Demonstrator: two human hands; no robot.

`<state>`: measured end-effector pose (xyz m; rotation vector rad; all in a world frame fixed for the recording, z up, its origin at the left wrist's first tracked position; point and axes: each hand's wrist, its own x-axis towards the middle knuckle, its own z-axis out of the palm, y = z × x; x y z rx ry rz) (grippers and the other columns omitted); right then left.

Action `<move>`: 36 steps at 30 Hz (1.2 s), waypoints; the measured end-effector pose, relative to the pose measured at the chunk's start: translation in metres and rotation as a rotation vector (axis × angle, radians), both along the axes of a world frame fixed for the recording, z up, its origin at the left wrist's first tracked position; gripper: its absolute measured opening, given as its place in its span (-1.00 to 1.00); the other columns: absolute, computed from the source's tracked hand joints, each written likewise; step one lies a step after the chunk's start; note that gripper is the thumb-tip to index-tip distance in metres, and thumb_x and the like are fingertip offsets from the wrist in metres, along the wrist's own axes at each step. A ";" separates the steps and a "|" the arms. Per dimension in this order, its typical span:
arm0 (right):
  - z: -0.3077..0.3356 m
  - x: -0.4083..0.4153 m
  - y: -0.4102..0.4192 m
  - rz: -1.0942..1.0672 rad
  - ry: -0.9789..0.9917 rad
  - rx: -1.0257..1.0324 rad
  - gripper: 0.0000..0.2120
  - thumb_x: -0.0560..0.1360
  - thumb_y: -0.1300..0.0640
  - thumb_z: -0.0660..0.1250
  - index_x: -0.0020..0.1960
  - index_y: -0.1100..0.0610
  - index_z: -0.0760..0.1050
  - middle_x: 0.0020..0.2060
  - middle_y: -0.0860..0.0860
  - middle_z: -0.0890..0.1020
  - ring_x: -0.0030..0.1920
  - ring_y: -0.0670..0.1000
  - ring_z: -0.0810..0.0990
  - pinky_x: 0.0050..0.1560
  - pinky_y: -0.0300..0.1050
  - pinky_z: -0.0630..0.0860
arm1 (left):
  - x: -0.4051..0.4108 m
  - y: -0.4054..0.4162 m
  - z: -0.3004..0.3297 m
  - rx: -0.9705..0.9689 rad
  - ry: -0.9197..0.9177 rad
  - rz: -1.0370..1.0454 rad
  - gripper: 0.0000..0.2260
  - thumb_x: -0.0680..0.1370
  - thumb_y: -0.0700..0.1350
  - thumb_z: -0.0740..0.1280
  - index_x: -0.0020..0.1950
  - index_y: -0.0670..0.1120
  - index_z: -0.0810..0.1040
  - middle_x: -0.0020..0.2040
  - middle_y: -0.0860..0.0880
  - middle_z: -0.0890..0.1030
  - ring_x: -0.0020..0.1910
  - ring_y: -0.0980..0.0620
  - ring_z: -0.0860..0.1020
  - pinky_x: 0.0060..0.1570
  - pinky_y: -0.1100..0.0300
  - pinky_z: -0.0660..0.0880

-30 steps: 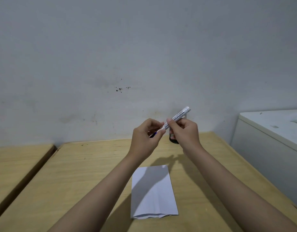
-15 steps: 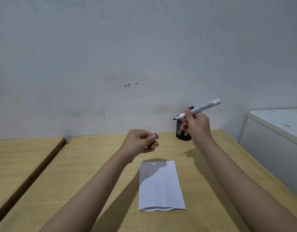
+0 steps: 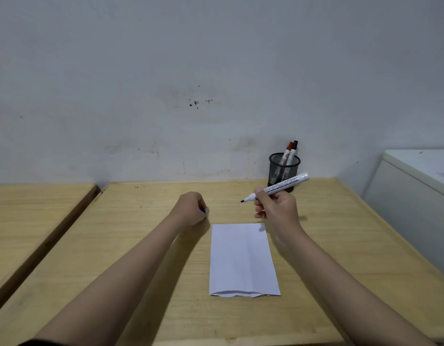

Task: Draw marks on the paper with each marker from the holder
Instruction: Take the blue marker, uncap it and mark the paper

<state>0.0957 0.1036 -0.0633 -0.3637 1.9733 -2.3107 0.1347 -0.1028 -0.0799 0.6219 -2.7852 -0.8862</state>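
Note:
A folded white paper lies on the wooden table in front of me. My right hand grips an uncapped white marker just above the paper's far right corner, its dark tip pointing left. My left hand rests closed on the table left of the paper's far edge, with the blue cap peeking out of the fist. A black mesh holder stands at the back by the wall, holding a red-capped marker and a black-capped marker.
A second wooden table sits to the left across a narrow gap. A white cabinet stands at the right beside the table's edge. The grey wall closes the back.
The cap came off the marker and stayed in my left hand. Both hands dropped toward the table and apart, the right one carrying the marker down near the paper.

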 end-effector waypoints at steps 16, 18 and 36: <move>-0.048 0.009 -0.041 0.233 -0.134 0.179 -0.91 0.43 0.24 0.38 -0.25 0.15 0.60 -0.38 0.13 0.63 -0.36 0.03 0.59 -0.33 -0.08 0.55 | 0.063 0.018 -0.031 0.113 0.100 -0.039 -0.67 0.22 0.13 0.53 -0.07 0.12 0.58 -0.16 0.14 0.52 -0.19 0.22 0.49 -0.01 0.12 0.44; -0.052 0.009 -0.042 0.225 -0.096 0.204 -0.89 0.42 0.24 0.37 -0.27 0.13 0.60 -0.40 0.10 0.64 -0.36 0.03 0.59 -0.34 -0.09 0.55 | 0.062 0.014 -0.031 0.028 0.045 -0.078 -0.60 0.24 0.20 0.49 0.03 0.18 0.56 -0.11 0.13 0.48 -0.14 0.21 0.48 0.08 0.06 0.38; -0.061 0.007 -0.044 0.218 -0.002 0.399 -0.94 0.37 0.10 0.43 -0.19 0.08 0.65 -0.33 0.07 0.67 -0.39 -0.05 0.63 -0.21 0.02 0.62 | 0.049 -0.001 -0.028 -0.056 -0.072 -0.175 -0.56 0.21 0.32 0.44 0.05 0.32 0.52 -0.02 0.07 0.42 0.00 0.12 0.43 0.00 0.10 0.21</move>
